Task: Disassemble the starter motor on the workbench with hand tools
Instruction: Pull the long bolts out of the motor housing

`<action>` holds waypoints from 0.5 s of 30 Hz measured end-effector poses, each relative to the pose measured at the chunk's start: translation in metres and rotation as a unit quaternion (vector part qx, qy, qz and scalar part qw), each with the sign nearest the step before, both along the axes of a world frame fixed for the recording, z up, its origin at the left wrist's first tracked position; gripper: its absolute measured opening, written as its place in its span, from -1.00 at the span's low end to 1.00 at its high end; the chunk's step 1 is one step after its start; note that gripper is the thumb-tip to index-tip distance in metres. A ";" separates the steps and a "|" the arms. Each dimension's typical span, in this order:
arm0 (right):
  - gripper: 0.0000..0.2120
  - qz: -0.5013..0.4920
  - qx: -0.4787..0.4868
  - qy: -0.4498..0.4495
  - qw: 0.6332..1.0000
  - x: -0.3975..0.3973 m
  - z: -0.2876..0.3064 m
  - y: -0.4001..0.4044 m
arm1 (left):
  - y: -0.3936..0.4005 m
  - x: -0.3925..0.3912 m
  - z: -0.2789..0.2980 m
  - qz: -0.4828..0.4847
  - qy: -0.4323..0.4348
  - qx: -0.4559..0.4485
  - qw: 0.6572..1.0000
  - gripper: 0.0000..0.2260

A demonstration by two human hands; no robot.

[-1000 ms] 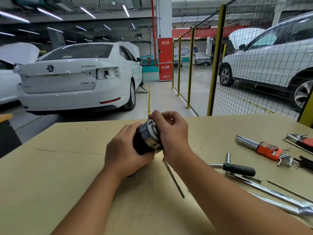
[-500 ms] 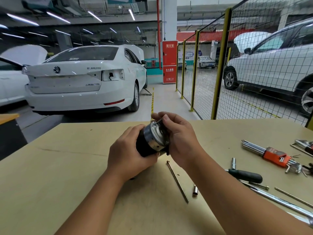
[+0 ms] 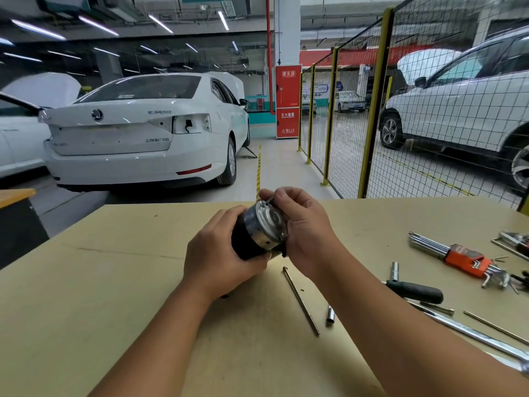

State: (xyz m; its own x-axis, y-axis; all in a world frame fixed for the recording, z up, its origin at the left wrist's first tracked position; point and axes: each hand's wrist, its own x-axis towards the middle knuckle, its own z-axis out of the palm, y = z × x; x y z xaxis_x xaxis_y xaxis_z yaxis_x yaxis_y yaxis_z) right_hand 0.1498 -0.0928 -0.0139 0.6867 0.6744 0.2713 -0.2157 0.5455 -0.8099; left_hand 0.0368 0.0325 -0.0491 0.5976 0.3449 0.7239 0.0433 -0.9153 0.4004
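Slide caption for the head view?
Both hands, left and right, grip black-and-silver cylindrical starter motor above tan workbench.

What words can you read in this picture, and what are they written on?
"消火栓": top of the red cabinet.
"灭火器箱": lower on that cabinet.
"火警119": its bottom edge; hard to make out.
"SUPERB": boot lid of the white car; blurred.
Badge lower on the boot: too blurred to read.
Orange hex key holder: no text readable.
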 end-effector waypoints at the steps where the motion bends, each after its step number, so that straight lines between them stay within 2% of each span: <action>1: -0.91 -0.002 -0.002 0.001 1.000 0.000 0.000 0.000 | 0.000 0.000 0.000 0.000 0.001 0.000 1.000 -0.30; 5: -0.81 0.025 0.022 0.019 0.999 0.002 0.001 -0.001 | 0.000 0.000 0.000 0.005 0.003 0.001 1.000 -0.30; 7: -0.93 0.033 0.037 0.039 0.998 0.000 0.003 -0.001 | 0.000 0.000 0.000 0.002 0.005 0.001 1.000 -0.30; 9: -0.91 0.020 0.027 0.039 0.999 0.000 0.002 0.001 | 0.000 0.000 0.000 0.001 0.005 0.000 1.000 -0.30; 10: -0.97 0.015 0.015 0.030 0.999 0.000 0.002 0.000 | 0.000 0.000 0.000 0.002 0.005 -0.001 1.000 -0.30; 13: -0.78 0.033 0.011 0.027 0.999 0.002 0.001 -0.001 | 0.000 0.000 0.000 0.005 0.003 0.000 1.000 -0.30; 15: -0.86 0.042 0.023 0.039 0.998 0.003 0.002 -0.002 | 0.000 0.000 0.000 0.006 0.003 0.003 1.000 -0.30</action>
State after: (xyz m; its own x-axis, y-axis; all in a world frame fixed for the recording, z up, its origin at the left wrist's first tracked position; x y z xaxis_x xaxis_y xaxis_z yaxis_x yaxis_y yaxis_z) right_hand 0.1525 -0.0946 -0.0122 0.6487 0.7183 0.2516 -0.3229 0.5591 -0.7636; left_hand 0.0371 0.0320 -0.0495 0.5982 0.3477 0.7220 0.0560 -0.9169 0.3952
